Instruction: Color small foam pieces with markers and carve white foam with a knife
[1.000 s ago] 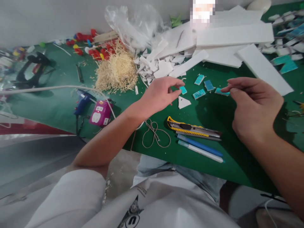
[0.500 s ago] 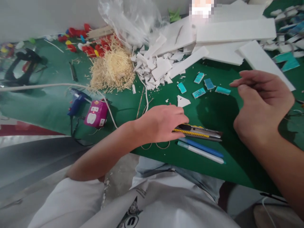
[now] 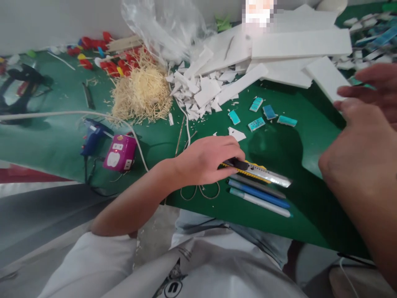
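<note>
My left hand (image 3: 214, 159) is closed around the rear of a yellow, black and silver utility knife (image 3: 263, 171), its tip pointing right. Just below the knife lie a dark grey stick-like thing (image 3: 263, 187), a blue pen (image 3: 260, 193) and a white pen (image 3: 262, 203), side by side. At the right, my right hand (image 3: 356, 124) is raised over the table, thumb and fingers apart and slightly blurred. Its fingertips are nearest to a white foam strip (image 3: 327, 76); whether they touch it I cannot tell. Several small blue-painted foam pieces (image 3: 256, 124) lie between the hands.
White foam scraps (image 3: 207, 89) and large foam boards (image 3: 300, 43) cover the back of the green table. A heap of thin wooden sticks (image 3: 149, 93), a blue glue gun (image 3: 94, 134) and a magenta socket block (image 3: 120, 152) are at left. A white cable (image 3: 62, 112) crosses there.
My right hand has moved right, and its fingers have spread. The knife in my left hand has tilted, its tip lower, and more of the grey thing beneath it shows.
</note>
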